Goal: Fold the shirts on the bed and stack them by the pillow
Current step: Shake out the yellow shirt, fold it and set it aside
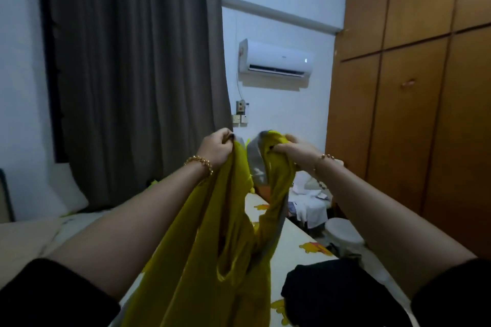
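Observation:
I hold a mustard-yellow shirt (228, 220) with grey trim up in the air over the bed (295, 241). My left hand (215, 150) grips one upper edge of the shirt. My right hand (295, 147) grips the other upper part, where the cloth is bunched and a grey inner side shows. The shirt hangs crumpled between my arms down to the bottom of the view. A black garment (332, 292) lies on the bed at the lower right. The pillow is not in view.
The bed has a white sheet with yellow prints. Brown curtains (138, 82) hang at the left. A wooden wardrobe (414, 114) fills the right wall. A white bin (342, 231) and a pile of white clothes (308, 202) sit beyond the bed's right edge.

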`<state>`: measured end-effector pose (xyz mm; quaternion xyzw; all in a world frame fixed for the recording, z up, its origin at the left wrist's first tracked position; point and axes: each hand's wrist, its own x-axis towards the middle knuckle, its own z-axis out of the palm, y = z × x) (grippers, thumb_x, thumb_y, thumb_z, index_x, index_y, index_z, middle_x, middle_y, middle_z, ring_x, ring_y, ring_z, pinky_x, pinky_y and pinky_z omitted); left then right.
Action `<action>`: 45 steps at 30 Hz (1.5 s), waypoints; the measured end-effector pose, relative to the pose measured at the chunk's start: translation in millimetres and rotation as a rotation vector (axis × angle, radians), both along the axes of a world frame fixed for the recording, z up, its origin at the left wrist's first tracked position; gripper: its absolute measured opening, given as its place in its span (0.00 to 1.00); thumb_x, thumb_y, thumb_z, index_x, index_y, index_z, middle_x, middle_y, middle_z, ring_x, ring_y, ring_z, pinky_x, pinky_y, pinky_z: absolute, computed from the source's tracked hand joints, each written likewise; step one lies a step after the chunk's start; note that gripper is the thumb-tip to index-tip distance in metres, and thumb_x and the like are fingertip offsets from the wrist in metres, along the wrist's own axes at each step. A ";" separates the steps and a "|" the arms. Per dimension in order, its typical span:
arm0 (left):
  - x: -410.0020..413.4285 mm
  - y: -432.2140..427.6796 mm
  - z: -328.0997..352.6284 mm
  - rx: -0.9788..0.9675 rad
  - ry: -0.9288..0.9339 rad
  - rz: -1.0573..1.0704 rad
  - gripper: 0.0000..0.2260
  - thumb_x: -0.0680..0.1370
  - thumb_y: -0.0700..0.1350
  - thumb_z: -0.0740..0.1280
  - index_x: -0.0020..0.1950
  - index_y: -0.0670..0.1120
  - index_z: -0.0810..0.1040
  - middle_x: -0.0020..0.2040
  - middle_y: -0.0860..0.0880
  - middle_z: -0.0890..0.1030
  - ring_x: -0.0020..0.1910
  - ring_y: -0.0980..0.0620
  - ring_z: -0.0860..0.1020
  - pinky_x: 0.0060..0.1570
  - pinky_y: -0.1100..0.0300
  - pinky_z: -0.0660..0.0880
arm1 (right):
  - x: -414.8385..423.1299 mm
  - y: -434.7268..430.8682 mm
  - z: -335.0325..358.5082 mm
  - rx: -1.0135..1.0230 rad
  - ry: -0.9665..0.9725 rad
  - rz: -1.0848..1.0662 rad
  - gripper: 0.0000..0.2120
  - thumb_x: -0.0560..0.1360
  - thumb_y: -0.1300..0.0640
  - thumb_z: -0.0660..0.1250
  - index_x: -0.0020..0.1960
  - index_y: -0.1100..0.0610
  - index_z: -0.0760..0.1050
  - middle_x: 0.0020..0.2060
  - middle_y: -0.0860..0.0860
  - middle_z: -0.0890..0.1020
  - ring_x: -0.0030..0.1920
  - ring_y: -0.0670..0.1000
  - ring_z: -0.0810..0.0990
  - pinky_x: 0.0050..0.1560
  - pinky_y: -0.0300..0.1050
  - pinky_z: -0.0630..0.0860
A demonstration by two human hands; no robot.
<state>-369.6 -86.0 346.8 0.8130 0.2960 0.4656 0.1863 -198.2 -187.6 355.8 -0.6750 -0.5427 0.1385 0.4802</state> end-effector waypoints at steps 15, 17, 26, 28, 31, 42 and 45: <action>-34.2 -73.8 70.8 -0.022 -0.109 0.209 0.11 0.80 0.48 0.55 0.46 0.44 0.72 0.37 0.50 0.71 0.36 0.53 0.69 0.32 0.61 0.64 | -22.5 -45.6 -15.0 -0.158 -0.250 -0.005 0.10 0.79 0.58 0.58 0.46 0.61 0.77 0.46 0.59 0.80 0.46 0.57 0.78 0.49 0.50 0.77; -44.8 -82.0 60.4 -0.117 -0.056 0.098 0.12 0.79 0.52 0.55 0.50 0.45 0.71 0.45 0.47 0.74 0.44 0.50 0.71 0.41 0.57 0.69 | -24.9 -51.3 -6.4 -0.068 -0.244 -0.025 0.11 0.78 0.62 0.57 0.45 0.62 0.77 0.44 0.59 0.79 0.42 0.56 0.76 0.44 0.47 0.73; -63.1 -115.3 -4.5 -0.764 0.290 -0.325 0.33 0.63 0.59 0.75 0.63 0.45 0.73 0.57 0.45 0.80 0.53 0.46 0.79 0.51 0.51 0.78 | -53.7 -73.1 1.3 0.257 -0.151 0.089 0.12 0.76 0.65 0.58 0.48 0.58 0.80 0.45 0.58 0.82 0.49 0.58 0.80 0.50 0.58 0.79; -71.5 -108.3 -8.1 -0.649 0.194 -0.211 0.14 0.75 0.43 0.68 0.59 0.41 0.74 0.58 0.41 0.78 0.53 0.45 0.78 0.57 0.50 0.75 | -51.6 -78.0 2.7 0.075 -0.184 0.110 0.10 0.78 0.58 0.61 0.52 0.57 0.81 0.47 0.56 0.82 0.49 0.56 0.80 0.49 0.52 0.80; -93.4 -87.8 -5.9 -0.553 0.082 -0.124 0.08 0.79 0.34 0.59 0.49 0.44 0.76 0.50 0.40 0.78 0.48 0.44 0.76 0.58 0.46 0.73 | -45.7 -80.1 6.9 -0.391 -0.204 0.204 0.19 0.75 0.45 0.67 0.59 0.56 0.77 0.52 0.56 0.82 0.51 0.56 0.81 0.53 0.51 0.79; -210.8 -18.5 30.4 -0.396 -0.184 -0.015 0.22 0.78 0.30 0.50 0.62 0.49 0.73 0.46 0.43 0.78 0.46 0.45 0.76 0.54 0.46 0.74 | -133.0 9.9 -15.1 -1.008 -0.355 0.327 0.13 0.77 0.55 0.61 0.35 0.59 0.75 0.27 0.50 0.76 0.32 0.49 0.70 0.41 0.41 0.75; -262.5 7.1 38.9 -0.397 -0.246 -0.002 0.20 0.79 0.32 0.50 0.57 0.53 0.74 0.44 0.44 0.78 0.43 0.46 0.77 0.53 0.45 0.75 | -172.6 42.3 -22.4 -0.998 -0.241 0.510 0.16 0.77 0.47 0.64 0.54 0.58 0.80 0.27 0.47 0.72 0.28 0.45 0.64 0.30 0.36 0.62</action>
